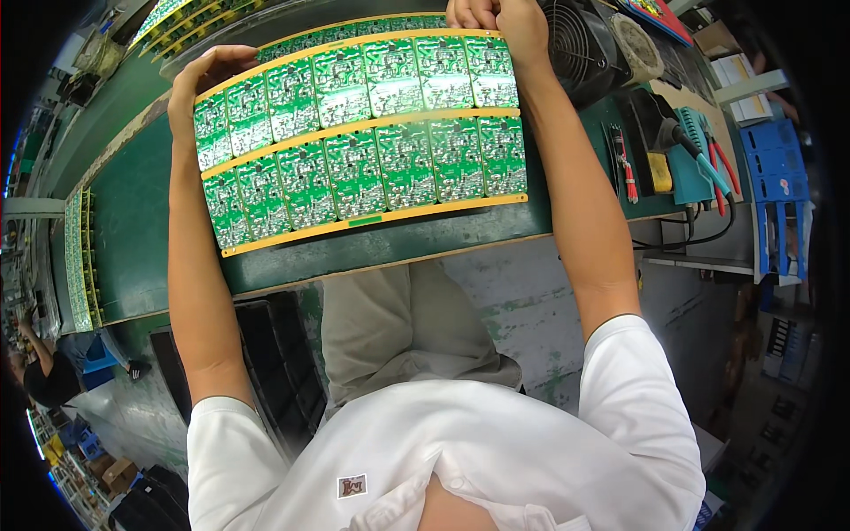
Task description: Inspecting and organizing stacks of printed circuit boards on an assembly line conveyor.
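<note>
A large green circuit board panel (359, 173) with yellow edge strips is tilted toward me above the bench's front edge. Its two rows of small boards show many silvery solder joints. My left hand (209, 78) is curled around the upper left corner, fingertips hidden behind it. At the upper right corner, my right hand (506, 25) has its fingers bent in against the edge; the frame's top partly cuts it off. Just beyond the panel's upper edge shows a strip of another green board panel (354, 32), mostly covered.
A green bench (133, 248) spans the view. At its left end lies another board panel (81, 257). To the right are a black fan (575, 44), a soldering iron (677, 137) in a stand, red-handled pliers (722, 164) and blue bins (772, 159). Another person (53, 376) is far left.
</note>
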The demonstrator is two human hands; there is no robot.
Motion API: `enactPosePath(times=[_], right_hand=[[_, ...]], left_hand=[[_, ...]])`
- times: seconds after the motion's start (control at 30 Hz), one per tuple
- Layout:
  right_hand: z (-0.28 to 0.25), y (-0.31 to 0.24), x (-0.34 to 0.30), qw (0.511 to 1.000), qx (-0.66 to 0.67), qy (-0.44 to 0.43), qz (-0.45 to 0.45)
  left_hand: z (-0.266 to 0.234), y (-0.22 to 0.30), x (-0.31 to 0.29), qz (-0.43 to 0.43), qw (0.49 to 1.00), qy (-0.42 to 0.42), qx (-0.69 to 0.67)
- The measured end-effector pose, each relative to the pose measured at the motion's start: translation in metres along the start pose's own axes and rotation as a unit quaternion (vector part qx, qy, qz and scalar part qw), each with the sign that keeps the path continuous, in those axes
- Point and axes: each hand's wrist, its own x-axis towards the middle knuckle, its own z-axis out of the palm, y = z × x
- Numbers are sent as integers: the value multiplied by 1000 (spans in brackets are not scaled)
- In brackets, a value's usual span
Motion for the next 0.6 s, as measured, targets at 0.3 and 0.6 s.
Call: enactPosePath(times=[0.3,0.6], right_hand=[[-11,2,6,989,-40,-132,-60],[2,-5,-10,933,-307,-80,-172]], left_hand=[[1,2,-1,-15,1000,8,-12],[-12,-3,3,-17,1000,-5,2]])
